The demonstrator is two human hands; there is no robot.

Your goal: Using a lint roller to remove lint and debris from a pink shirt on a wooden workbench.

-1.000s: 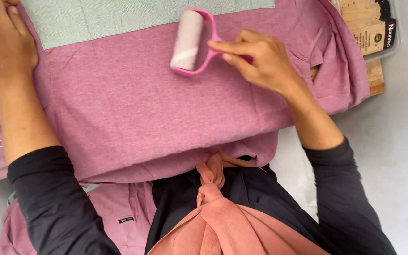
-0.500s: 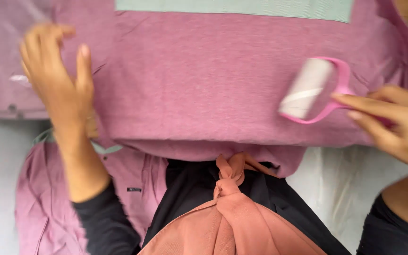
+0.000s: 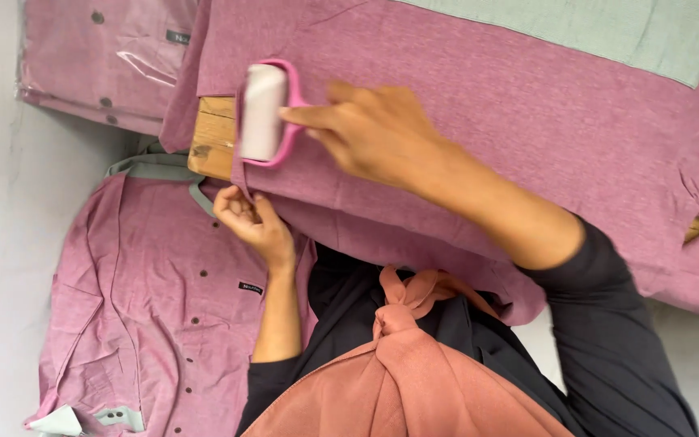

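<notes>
right hand (image 3: 374,133) grips the pink lint roller (image 3: 264,113) at the pink shirt (image 3: 479,105) edge; left hand (image 3: 248,218) fingers pinch the hem taut. next stroke wants steady pressure.

Right hand (image 3: 374,133) gripping pink lint roller (image 3: 264,113) on pink shirt (image 3: 479,105), left hand (image 3: 252,220) pinching its edge

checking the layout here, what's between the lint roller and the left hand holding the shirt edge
In the head view, only the pink shirt lies between the lint roller and the left hand, with a wooden board corner just beside.
</notes>
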